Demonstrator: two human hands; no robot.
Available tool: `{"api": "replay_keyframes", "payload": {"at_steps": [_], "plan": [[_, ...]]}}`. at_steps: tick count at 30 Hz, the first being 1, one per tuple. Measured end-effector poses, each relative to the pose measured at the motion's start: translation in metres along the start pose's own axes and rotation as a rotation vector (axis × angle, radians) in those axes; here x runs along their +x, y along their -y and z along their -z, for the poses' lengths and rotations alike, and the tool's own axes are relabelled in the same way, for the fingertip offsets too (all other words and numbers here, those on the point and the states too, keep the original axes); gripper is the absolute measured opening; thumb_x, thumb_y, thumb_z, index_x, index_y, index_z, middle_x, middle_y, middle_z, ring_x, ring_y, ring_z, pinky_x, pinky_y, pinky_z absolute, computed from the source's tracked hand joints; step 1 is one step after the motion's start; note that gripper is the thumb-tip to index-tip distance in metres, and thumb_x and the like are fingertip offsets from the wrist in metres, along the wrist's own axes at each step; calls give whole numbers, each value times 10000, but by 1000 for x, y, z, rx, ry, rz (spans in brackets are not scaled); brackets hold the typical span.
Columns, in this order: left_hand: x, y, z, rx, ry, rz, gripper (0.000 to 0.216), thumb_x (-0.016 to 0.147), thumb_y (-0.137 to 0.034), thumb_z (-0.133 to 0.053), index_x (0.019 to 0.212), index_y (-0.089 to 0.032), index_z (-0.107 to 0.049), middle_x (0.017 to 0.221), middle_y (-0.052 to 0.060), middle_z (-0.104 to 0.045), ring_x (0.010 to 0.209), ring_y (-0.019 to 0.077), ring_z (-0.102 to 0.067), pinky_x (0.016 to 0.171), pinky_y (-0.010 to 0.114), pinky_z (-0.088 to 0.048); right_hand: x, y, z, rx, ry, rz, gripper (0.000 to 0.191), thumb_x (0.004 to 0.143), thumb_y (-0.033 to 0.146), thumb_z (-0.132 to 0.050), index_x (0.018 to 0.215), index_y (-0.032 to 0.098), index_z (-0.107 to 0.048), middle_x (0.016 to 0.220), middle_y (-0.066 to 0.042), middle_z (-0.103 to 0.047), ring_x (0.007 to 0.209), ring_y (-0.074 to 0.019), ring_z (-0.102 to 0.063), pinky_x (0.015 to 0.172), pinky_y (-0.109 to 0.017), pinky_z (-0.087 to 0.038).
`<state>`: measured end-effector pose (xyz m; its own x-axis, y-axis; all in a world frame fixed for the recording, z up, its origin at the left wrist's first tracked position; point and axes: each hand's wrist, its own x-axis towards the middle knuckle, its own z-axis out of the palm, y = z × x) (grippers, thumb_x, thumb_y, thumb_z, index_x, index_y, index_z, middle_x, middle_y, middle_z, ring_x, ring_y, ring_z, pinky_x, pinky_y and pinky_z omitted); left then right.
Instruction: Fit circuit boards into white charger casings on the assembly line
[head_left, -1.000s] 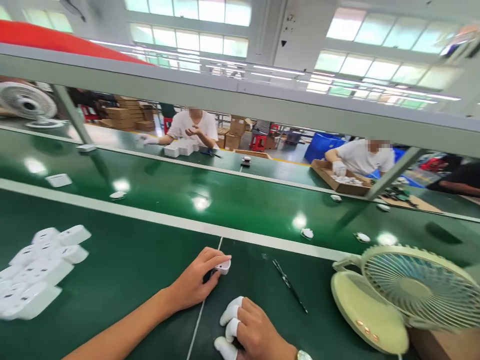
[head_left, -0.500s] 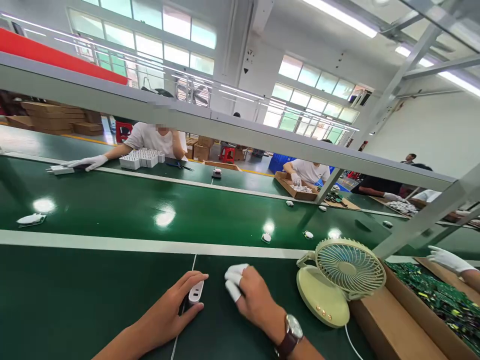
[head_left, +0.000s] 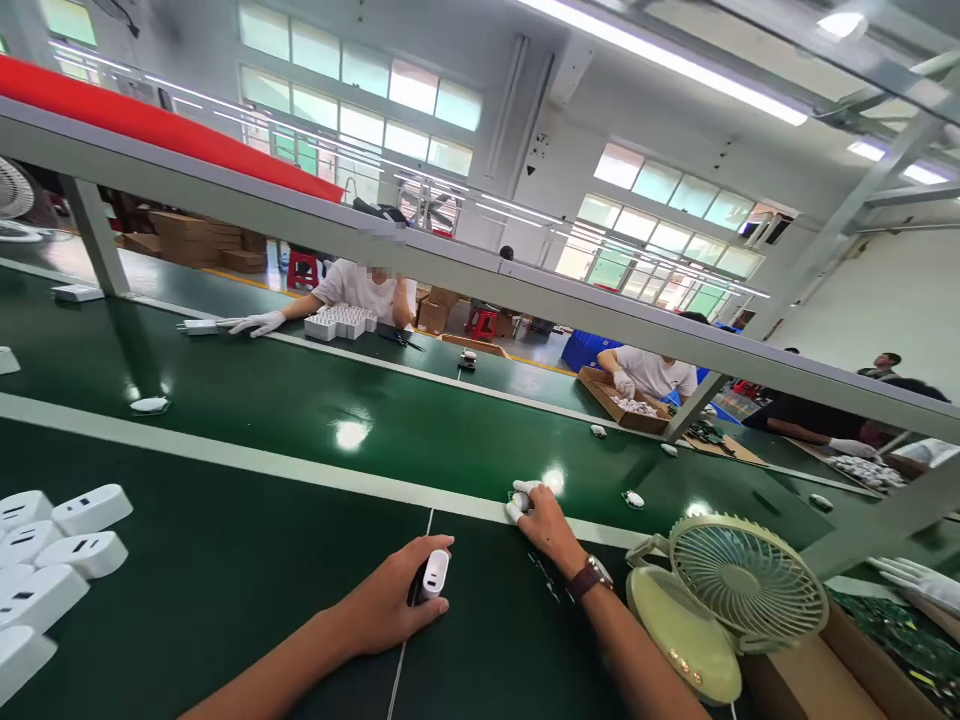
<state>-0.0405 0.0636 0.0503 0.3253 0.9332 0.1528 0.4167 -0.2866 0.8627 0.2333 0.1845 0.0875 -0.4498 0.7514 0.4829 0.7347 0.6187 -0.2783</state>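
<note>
My left hand (head_left: 394,600) rests on the green bench and its fingers are closed round a small white charger housing (head_left: 434,574) with two ports on its face. My right hand (head_left: 538,518), with white finger cots and a wristwatch, is stretched forward to the edge of the conveyor belt; its fingertips are closed on a small white part (head_left: 519,497) lying there. A pile of similar white housings (head_left: 52,545) lies on the bench at the far left.
A pale yellow desk fan (head_left: 720,595) stands to the right, beside a cardboard box of green circuit boards (head_left: 892,640). More small white parts (head_left: 634,499) ride the green belt (head_left: 315,400). Other people work across the belt; a gloved hand (head_left: 911,578) shows at the right edge.
My right hand has moved from beside my left hand forward to the belt's edge and closed on a white part. My left hand keeps the housing. The view has swung left.
</note>
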Motion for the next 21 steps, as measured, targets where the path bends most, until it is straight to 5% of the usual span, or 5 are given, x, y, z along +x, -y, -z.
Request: {"api": "replay_keyframes", "payload": {"at_steps": [4,7,16,21], "plan": [[-2,-4,3,-19,16,-60,712,788,-250,-747,1448,-254,-479,1336,100,-645,1165,277,-647,1062,460,-506,-40,52,-10,175,226,161,604,819,113,-707,1390,240,-558,1040,-41,-673,937,-225,-665,845,-368,-603],[-3,-5,2,-14,37,-149,820,745,-249,-794,1479,-237,-429,1351,112,-621,1215,290,-615,1083,485,-493,-67,77,-7,292,319,278,741,838,95,-692,1511,247,-422,1209,-104,-635,1115,-271,-628,930,-431,-591],[0,-15,-1,124,59,-179,719,771,-120,-680,1447,-229,-464,1158,54,-719,1142,258,-633,1056,465,-517,-93,79,-1,178,211,320,527,942,153,-684,1436,260,-533,1168,-114,-627,1018,-286,-613,864,-468,-605],[0,-17,-1,160,78,-149,669,778,-133,-677,1411,-228,-482,1174,57,-720,1119,254,-639,1051,460,-511,-96,80,-2,222,153,337,555,1003,215,-592,1528,196,-411,1124,-138,-637,1009,-304,-601,857,-501,-603]]}}
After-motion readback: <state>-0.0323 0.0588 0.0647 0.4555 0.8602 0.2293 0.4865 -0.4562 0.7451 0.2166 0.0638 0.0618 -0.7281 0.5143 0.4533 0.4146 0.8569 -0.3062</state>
